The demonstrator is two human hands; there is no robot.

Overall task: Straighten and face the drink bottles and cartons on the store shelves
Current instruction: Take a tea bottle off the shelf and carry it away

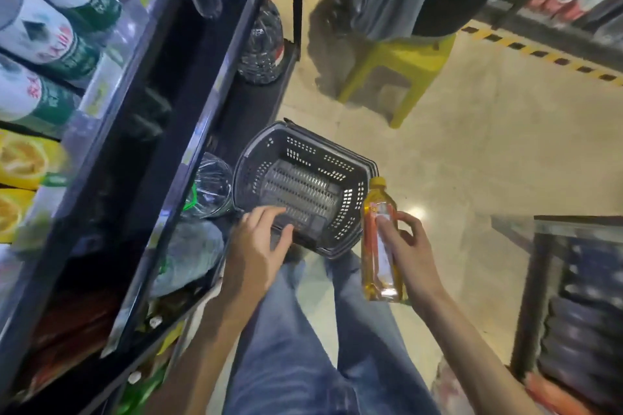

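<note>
The right hand [409, 256] grips a yellow-capped bottle of amber drink [381, 246] around its red label, fingers and thumb curled round the body, cap pointing away from the person. It is held out over the floor beside the person's jeans [303, 340], well apart from the shelves, probably so the label can be checked before it goes back in a facing row. The left hand [259, 242] holds nothing; its fingers are loosely spread and hover over, or perhaps touch, the near rim of a dark plastic shopping basket [350, 192] that sits on the floor. I cannot tell whether there is contact.

To the left, the black shelf unit [188, 104] runs away from the viewer. Its upper tier carries green-and-white labelled bottles [50, 44] lying in a row, with yellow lemon-printed cartons [23, 162] below them. Clear water bottles [212, 185] stand on the lowest ledge just beside the basket.

The aisle floor ahead is open, but the basket sits close to the shelf edge. A yellow stool [397, 67] stands farther off, and another rack [573, 296] closes the right side, so the bottle's freest path to the shelf seems to be up and leftward, above the basket.
</note>
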